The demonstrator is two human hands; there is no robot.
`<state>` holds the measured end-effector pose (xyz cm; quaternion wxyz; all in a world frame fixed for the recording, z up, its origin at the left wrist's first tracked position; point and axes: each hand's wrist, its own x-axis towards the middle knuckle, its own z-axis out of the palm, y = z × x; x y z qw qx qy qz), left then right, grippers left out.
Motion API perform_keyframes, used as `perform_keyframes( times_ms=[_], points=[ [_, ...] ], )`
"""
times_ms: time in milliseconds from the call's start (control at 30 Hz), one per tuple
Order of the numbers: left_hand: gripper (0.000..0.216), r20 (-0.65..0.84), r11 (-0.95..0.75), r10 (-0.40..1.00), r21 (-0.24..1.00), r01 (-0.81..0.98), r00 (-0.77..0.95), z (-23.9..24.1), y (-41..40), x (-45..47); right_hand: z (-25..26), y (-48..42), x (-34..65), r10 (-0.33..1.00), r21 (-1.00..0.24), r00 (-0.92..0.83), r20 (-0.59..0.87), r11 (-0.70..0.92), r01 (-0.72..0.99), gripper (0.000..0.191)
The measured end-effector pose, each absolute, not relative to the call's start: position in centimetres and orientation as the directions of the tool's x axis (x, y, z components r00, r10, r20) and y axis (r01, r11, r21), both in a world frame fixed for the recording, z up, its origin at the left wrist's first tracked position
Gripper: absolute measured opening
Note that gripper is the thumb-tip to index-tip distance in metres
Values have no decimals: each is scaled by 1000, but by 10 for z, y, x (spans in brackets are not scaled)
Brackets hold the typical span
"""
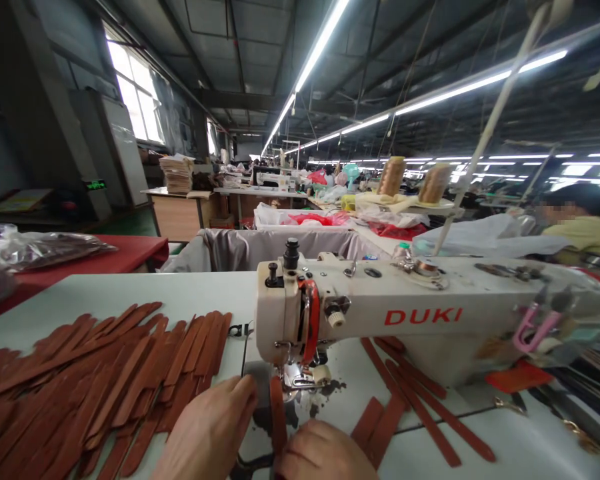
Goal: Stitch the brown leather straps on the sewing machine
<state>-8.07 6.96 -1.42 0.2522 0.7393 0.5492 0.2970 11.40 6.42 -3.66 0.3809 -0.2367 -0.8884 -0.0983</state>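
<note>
While the frame edge cuts off both wrists, left hand (210,430) and right hand (323,453) fingers press the leather strap (278,420) flat.

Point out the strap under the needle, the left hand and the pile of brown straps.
strap under the needle (278,413), head view, mid-length.
left hand (207,433), head view, back of hand.
pile of brown straps (95,387), head view, pile's middle.

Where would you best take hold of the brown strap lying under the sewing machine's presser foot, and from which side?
Hold the strap at its near free end, coming from the operator's side. Its far end sits pinned under the presser foot, and it runs straight toward the person. The left hand and right hand already flank that end.
</note>
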Motion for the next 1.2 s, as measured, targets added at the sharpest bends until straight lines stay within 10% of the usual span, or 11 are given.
perform_keyframes(
  times_ms=[167, 400, 800, 1200],
  points=[
    [41, 640, -790, 529, 132, 598, 558, -16, 64, -78, -33, 64, 122, 411, -38, -598, 688, 844, 535, 42],
    [45, 601, -768, 451, -115, 631, 659, 1, 64, -64, -38, 67, 116, 428, -70, -566, 704, 835, 545, 33],
    [39, 534, -775, 547, 33, 631, 645, -4, 69, -65, -21, 65, 119, 468, -98, -497, 731, 793, 601, 33],
    [41, 596, -711, 553, -27, 703, 583, -16, 65, -71, 35, 37, 240, 769, -216, -590, 245, 636, 740, 27]
  ],
)
